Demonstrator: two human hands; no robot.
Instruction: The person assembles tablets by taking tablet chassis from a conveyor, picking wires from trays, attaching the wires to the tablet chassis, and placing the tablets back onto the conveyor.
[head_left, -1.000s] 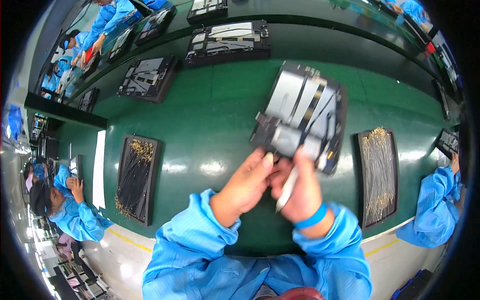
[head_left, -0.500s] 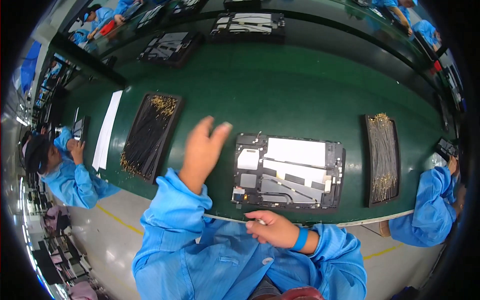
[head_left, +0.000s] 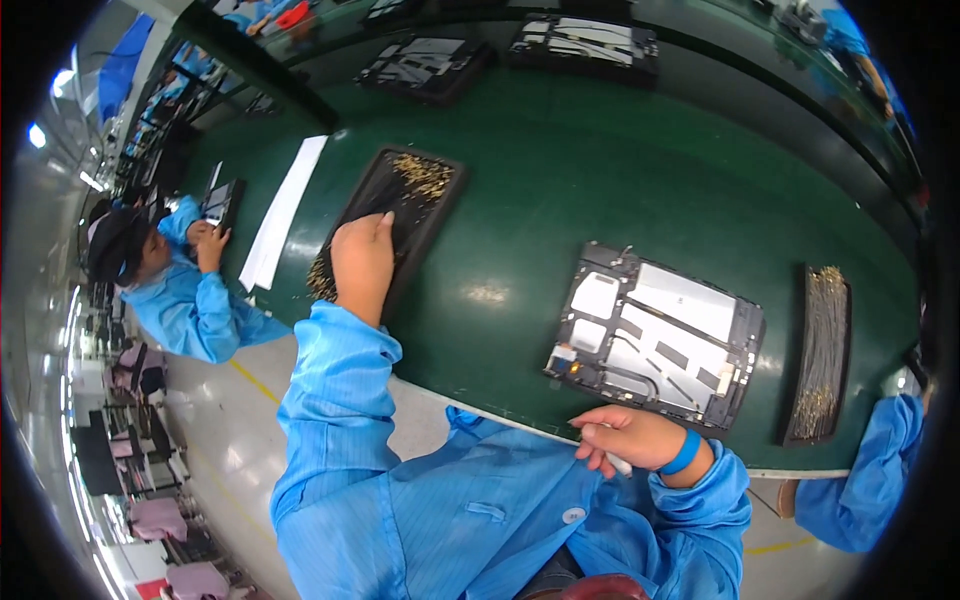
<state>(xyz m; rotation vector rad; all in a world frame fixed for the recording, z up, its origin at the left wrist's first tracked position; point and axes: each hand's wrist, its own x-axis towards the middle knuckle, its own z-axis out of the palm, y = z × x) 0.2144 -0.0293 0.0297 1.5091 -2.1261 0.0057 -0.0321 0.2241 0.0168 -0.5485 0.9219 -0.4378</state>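
My left hand (head_left: pixel 362 258) is over a dark tray (head_left: pixel 458 183) on the left of the table, its fingers pinched together among thin black cables (head_left: pixel 372 195) with gold-coloured ends. Whether a cable is between the fingertips is hidden. At the table's front edge, my right hand (head_left: pixel 632 440), with a blue band at the wrist, is closed around a white pen-shaped tool (head_left: pixel 620 465). Just beyond it lies an opened flat device, like a tablet (head_left: pixel 660 335), showing silver-white battery plates, black strips and cables.
Another dark tray (head_left: pixel 843 350) of grey cables with gold ends stands at the right. White paper strips (head_left: pixel 284 215) lie left of the black cables. More opened devices (head_left: pixel 585 45) sit at the back by a dark rail. Co-workers in blue work at the left (head_left: pixel 190 285) and right (head_left: pixel 870 475).
My left hand has moved left from above the table into the tray of black cables, and its fingers have closed. My right hand stays by the front edge. The whole view has turned leftward.
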